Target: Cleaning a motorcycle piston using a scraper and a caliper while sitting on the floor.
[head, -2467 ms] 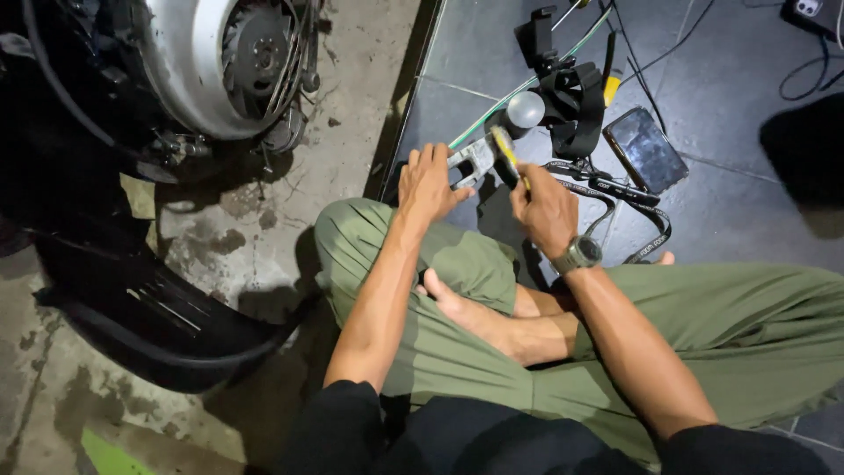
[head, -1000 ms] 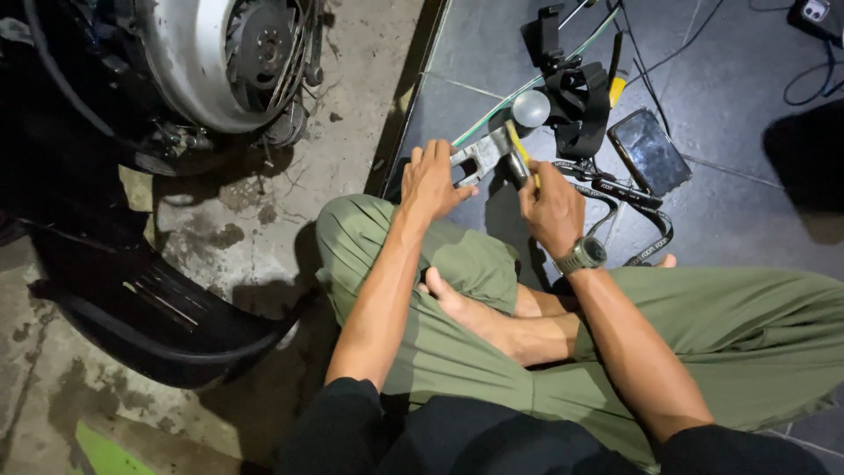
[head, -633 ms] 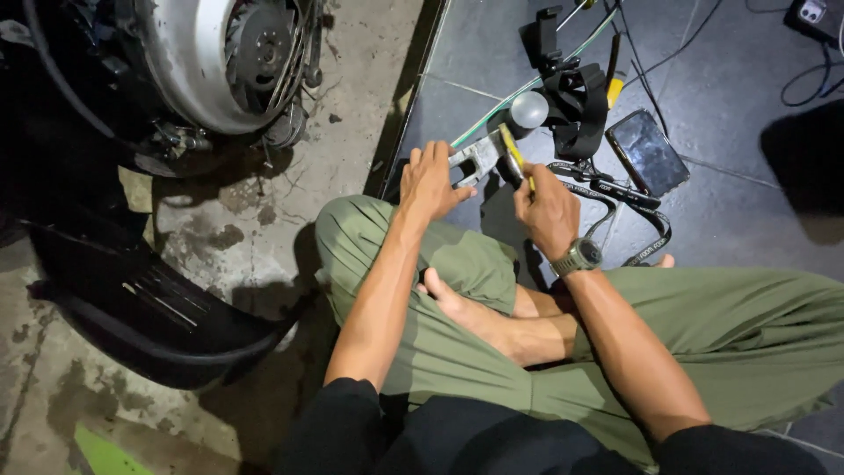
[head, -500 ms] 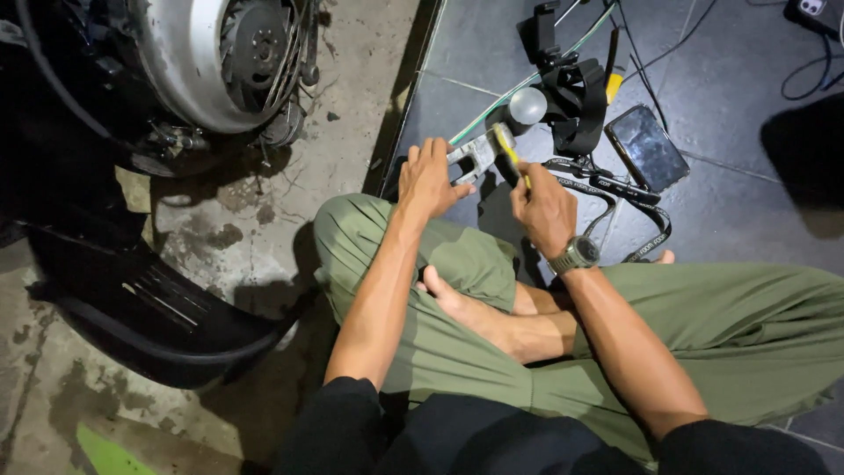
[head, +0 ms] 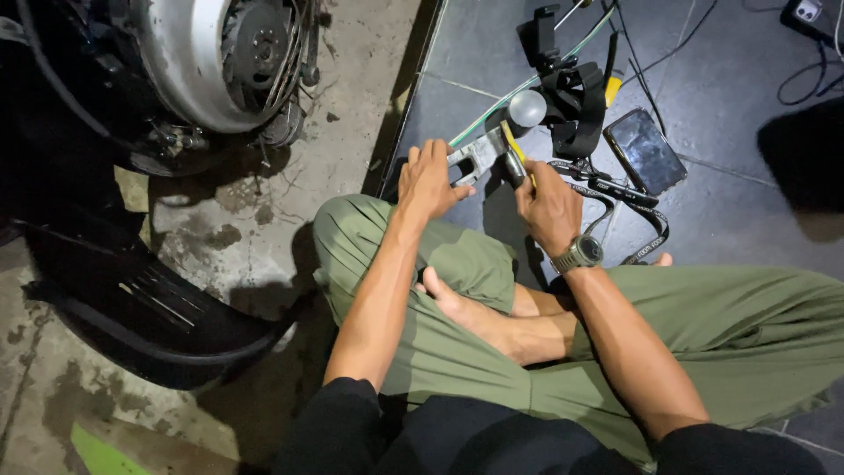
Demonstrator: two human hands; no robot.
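I sit cross-legged in green trousers on the floor. My left hand [head: 428, 179] holds down a small grey metal part [head: 476, 155] on the dark tiles just past my knee. My right hand [head: 547, 204], with a watch on its wrist, grips a screwdriver with a yellow and black handle [head: 512, 153], whose end meets the metal part. A round pale bulb-like piece [head: 527, 108] lies just beyond the part.
A scooter's wheel hub and engine [head: 220, 62] stand at upper left over stained concrete, with a black body panel [head: 132, 308] at lower left. A dark phone [head: 646, 149], black straps [head: 607, 189], a black holder [head: 563, 84] and thin wires lie on the tiles ahead.
The hands stay on the metal part and screwdriver throughout; the screwdriver handle shifts slightly. The view wobbles a little.
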